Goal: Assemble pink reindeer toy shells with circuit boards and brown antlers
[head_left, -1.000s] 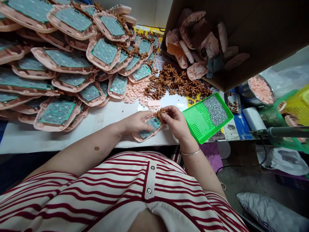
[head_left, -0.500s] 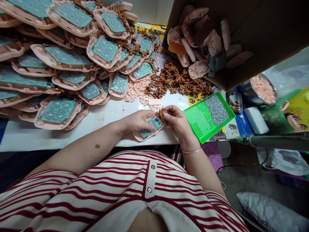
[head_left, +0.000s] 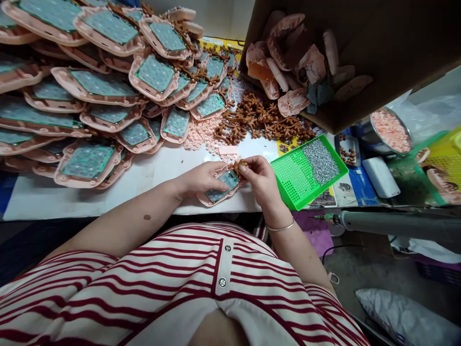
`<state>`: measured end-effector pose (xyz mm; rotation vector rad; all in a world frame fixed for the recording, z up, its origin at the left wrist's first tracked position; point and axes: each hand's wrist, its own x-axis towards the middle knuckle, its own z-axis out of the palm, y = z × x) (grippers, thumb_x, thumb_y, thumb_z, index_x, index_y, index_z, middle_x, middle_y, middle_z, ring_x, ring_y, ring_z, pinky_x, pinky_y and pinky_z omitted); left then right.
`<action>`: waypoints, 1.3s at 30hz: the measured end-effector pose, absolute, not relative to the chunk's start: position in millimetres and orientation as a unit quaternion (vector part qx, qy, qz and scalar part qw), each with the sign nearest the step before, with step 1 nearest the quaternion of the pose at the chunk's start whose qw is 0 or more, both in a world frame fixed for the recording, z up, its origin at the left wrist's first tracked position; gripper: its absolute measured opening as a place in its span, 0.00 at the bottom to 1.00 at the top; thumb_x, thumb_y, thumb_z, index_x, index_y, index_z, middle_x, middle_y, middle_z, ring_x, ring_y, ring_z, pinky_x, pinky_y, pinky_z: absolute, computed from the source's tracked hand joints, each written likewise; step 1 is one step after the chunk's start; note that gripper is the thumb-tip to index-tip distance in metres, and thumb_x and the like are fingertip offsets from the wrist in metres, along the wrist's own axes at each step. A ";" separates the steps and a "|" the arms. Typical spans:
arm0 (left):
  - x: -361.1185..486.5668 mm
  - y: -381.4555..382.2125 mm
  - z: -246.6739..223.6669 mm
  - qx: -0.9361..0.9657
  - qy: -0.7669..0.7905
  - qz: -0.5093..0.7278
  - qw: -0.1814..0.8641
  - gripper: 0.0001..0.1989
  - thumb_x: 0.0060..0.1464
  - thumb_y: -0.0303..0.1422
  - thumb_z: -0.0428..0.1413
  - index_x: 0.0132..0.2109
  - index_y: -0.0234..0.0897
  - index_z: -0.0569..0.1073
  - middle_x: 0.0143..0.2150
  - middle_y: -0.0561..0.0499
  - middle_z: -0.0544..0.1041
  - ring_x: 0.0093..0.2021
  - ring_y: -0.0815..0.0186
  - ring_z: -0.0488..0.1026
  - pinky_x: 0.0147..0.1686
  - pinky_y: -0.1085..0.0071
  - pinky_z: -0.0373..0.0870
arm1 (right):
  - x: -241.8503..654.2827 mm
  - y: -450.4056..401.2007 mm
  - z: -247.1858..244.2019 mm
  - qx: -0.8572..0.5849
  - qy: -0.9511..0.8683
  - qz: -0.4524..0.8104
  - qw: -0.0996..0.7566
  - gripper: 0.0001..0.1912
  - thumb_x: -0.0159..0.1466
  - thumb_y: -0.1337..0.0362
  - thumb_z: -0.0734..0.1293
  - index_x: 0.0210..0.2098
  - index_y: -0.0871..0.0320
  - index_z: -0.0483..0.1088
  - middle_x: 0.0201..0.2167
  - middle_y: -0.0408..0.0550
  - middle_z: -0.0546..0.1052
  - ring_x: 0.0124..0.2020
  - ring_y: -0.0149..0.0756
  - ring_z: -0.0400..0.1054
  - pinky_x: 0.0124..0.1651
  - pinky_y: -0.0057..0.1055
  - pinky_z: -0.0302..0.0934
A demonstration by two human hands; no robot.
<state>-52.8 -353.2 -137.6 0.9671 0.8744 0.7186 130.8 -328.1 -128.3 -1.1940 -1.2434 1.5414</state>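
Observation:
My left hand [head_left: 203,179] grips a pink plastic housing [head_left: 213,202] with a green circuit board [head_left: 224,186] set in it, thumb lying across the board. At the housing's far right end, my right hand [head_left: 262,179] pinches a brown branched plastic piece [head_left: 236,166] against it. The fingers partly cover this piece and the housing's upper edge. Just beyond my hands lie a flat pink rectangular piece [head_left: 228,150] and a scatter of small pink parts [head_left: 201,133]. A heap of similar brown branched pieces [head_left: 266,117] spreads behind them.
Pink housings with boards [head_left: 104,86] are stacked high on the left. A green perforated tray [head_left: 293,175] with small silvery metal parts [head_left: 321,162] stands right of my hand. Behind it, a cardboard box [head_left: 345,103] holds pink shells. A grey cylindrical tool [head_left: 389,223] juts in from the right.
Both hands stay on the housing and the brown piece, with only slight finger movement. The view has shifted slightly, and the grey tool's tip now points further left and lower.

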 end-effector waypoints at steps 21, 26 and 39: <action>-52.2 -350.3 -137.7 0.374 0.410 0.342 0.758 0.18 0.37 0.25 0.64 0.40 0.31 0.74 0.32 0.51 0.79 0.29 0.66 0.74 0.32 0.71 0.69 | 128.3 -322.5 -130.1 -0.444 -0.505 0.619 0.405 0.21 0.51 0.50 0.78 0.33 0.53 0.67 0.28 0.39 0.71 0.28 0.28 0.63 0.31 0.28 0.62; -51.0 -351.3 -137.9 0.374 0.411 0.348 0.755 0.19 0.37 0.26 0.64 0.41 0.30 0.74 0.32 0.50 0.79 0.29 0.66 0.74 0.32 0.70 0.69 | 129.2 -319.3 -124.3 -0.462 -0.492 0.632 0.381 0.21 0.48 0.52 0.79 0.32 0.55 0.68 0.27 0.39 0.73 0.28 0.29 0.65 0.31 0.29 0.63; -50.7 -351.0 -138.7 0.407 0.424 0.340 0.734 0.19 0.36 0.28 0.64 0.40 0.32 0.73 0.32 0.51 0.78 0.31 0.65 0.74 0.34 0.69 0.70 | 127.1 -317.3 -122.4 -0.545 -0.564 0.517 0.344 0.10 0.53 0.62 0.72 0.29 0.54 0.65 0.22 0.38 0.70 0.25 0.29 0.62 0.31 0.31 0.58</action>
